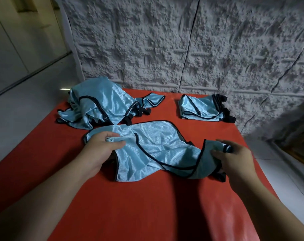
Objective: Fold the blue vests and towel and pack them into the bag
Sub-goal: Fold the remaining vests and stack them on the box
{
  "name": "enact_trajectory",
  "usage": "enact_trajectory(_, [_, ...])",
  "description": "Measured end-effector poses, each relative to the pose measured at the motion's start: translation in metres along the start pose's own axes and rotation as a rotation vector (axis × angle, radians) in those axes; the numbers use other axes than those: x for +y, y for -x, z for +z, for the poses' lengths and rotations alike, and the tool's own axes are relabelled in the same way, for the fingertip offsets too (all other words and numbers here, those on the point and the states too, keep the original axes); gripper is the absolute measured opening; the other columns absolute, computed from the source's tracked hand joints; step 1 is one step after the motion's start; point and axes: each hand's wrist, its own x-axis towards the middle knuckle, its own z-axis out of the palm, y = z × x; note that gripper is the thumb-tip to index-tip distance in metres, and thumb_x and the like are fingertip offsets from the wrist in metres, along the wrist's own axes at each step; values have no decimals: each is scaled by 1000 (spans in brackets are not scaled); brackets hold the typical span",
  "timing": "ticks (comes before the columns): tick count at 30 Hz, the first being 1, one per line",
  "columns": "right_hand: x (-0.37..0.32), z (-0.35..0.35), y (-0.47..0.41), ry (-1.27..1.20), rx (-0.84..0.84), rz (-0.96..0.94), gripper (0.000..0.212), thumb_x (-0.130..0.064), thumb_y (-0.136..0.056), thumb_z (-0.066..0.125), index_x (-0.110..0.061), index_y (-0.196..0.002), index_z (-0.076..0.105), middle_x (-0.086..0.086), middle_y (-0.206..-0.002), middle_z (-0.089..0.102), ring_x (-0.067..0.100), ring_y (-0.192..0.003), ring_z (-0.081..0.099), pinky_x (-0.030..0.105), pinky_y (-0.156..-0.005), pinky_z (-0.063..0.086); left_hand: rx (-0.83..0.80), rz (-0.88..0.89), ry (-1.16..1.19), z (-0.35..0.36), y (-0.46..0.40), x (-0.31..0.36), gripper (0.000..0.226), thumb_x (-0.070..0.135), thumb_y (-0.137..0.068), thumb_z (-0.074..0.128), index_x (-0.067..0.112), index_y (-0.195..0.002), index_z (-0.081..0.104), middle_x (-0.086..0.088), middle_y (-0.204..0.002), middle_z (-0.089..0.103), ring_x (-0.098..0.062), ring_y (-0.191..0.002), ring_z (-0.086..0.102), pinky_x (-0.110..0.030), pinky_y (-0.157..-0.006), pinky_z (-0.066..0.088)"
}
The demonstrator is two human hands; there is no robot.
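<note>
Both hands pinch one blue vest [158,146] on the red table [130,206].
Left hand [97,152] and right hand [234,159] grip its ends; bare table lies near; vest is shiny, black-edged.

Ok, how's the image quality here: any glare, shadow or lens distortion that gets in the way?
Head view: wide-angle bending curves the wall seams and table edges; sheen glares on the vest pile, milder on the folded vest; forearm shadows darken the near tabletop; both hands and the held vest stay sharp and readable.
</note>
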Motion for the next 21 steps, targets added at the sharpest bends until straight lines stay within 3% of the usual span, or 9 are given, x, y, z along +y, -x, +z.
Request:
enact_trajectory(3, [2,-3,-1,9,46,-39,22,2,-84,71,-15,-96,75,9,-79,73,17,-46,63,25,-37,48,-19,36,109,3,7,9,29,21,-78,84,14,-105,75,-8,-103,77,-28,-102,72,-46,-95,52])
enact_trajectory(6, [2,-4,-3,21,56,-38,7,-3,-88,70,-8,-85,73,13,-67,66,16,-39,53,26,-35,45,-4,48,139,6,15,18,18,21,-88,76,16,-104,76,-3,-100,78,-24,-97,74,-46,-95,53])
enact_trajectory(9, [4,-2,-5,-9,41,-8,17,-7,-91,68,3,-77,65,13,-60,53,12,-34,43,22,-33,38,-24,81,167,8,17,19,17,22,-91,72,17,-106,76,-3,-106,78,-24,-102,73,-49,-101,50])
enact_trajectory(12, [1,-2,-3,-27,18,-22,28,-13,-90,72,8,-76,60,10,-59,46,16,-48,40,25,-42,36,-30,154,144,9,19,20,14,15,-93,69,14,-105,77,-7,-106,77,-26,-101,73,-48,-98,52])
enact_trajectory(16, [-13,-5,7,-134,-61,23,22,-11,-91,71,7,-79,66,13,-57,49,16,-39,43,22,-38,37,-1,172,136,10,34,31,15,13,-90,73,16,-103,78,-5,-100,78,-24,-95,75,-37,-80,55])
enact_trajectory(19, [-27,-18,24,-155,-48,-20,25,-11,-93,70,9,-80,65,15,-60,52,20,-51,46,26,-44,37,23,214,108,4,61,51,12,13,-88,75,15,-99,78,-5,-96,79,-23,-92,76,-41,-84,57])
enact_trajectory(21, [-42,-30,35,-176,-19,-71,24,-11,-94,69,2,-74,67,10,-57,54,16,-51,46,28,-47,38,55,269,69,-6,83,70,9,13,-87,76,14,-96,78,-4,-92,79,-22,-88,76,-42,-83,58])
